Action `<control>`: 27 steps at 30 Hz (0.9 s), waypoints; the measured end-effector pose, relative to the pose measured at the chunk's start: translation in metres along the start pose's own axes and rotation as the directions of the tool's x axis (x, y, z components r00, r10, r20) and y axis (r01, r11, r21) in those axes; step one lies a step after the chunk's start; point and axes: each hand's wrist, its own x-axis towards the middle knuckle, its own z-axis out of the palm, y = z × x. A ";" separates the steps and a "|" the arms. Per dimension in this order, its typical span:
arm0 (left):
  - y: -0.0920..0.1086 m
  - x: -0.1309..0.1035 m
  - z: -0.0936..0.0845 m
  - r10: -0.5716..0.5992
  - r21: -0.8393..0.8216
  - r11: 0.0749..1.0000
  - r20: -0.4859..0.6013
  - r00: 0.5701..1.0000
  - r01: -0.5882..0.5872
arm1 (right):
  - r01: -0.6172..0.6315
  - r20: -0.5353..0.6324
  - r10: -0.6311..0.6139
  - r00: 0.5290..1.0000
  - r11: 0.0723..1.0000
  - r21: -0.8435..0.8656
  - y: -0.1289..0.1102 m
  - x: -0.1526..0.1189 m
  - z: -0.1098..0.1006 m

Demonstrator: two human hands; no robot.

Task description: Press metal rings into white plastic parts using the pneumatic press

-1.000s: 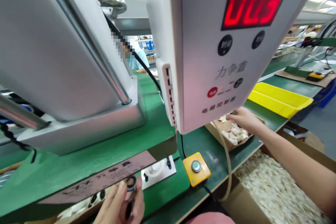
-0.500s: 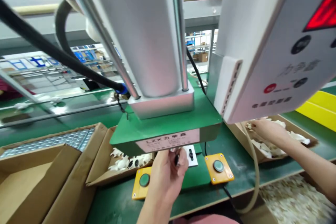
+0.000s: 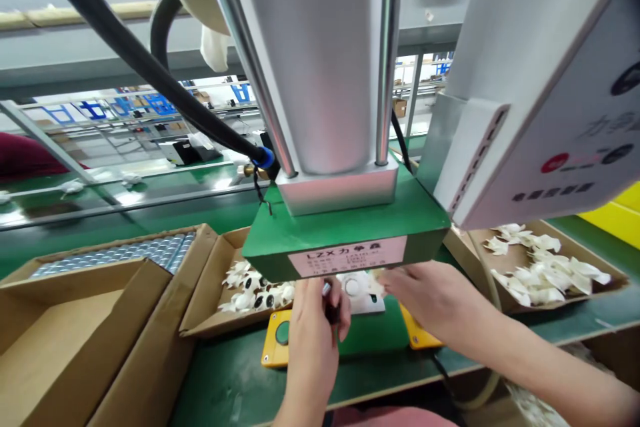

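Under the green head of a press (image 3: 345,227), my two hands meet over a white fixture plate (image 3: 370,305). My left hand (image 3: 317,313) is closed around a small dark, shiny part (image 3: 332,312), mostly hidden by the fingers. From the right, my right hand (image 3: 430,293) reaches in with its fingers pinched on a white plastic piece (image 3: 377,280), largely covered by the hand. A round white part (image 3: 352,285) sits on the plate between the hands.
Left of the press, a cardboard tray (image 3: 197,310) holds white parts with black discs. Another cardboard tray (image 3: 613,277) with white winged pieces lies right. A yellow button box (image 3: 273,350) flanks the fixture. The control box (image 3: 540,140) overhangs at right.
My right hand has come left from the right-hand tray to the fixture, bringing a white piece. My left hand stays near the fixture with the dark part. The view has shifted.
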 end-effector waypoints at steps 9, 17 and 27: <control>-0.003 -0.018 -0.078 -0.049 0.285 0.955 -0.110 0.993 0.078 | 0.308 0.150 -0.269 0.951 0.825 -0.473 -0.023 0.036 0.006; -0.001 -0.020 -0.095 0.149 0.769 0.638 -0.064 0.987 -0.046 | 0.290 0.161 -0.247 0.955 0.885 -0.365 -0.021 0.034 0.006; -0.011 -0.024 -0.127 0.122 0.980 -0.201 0.025 0.992 0.000 | -0.221 0.158 0.229 0.960 0.973 -0.065 0.040 -0.076 0.028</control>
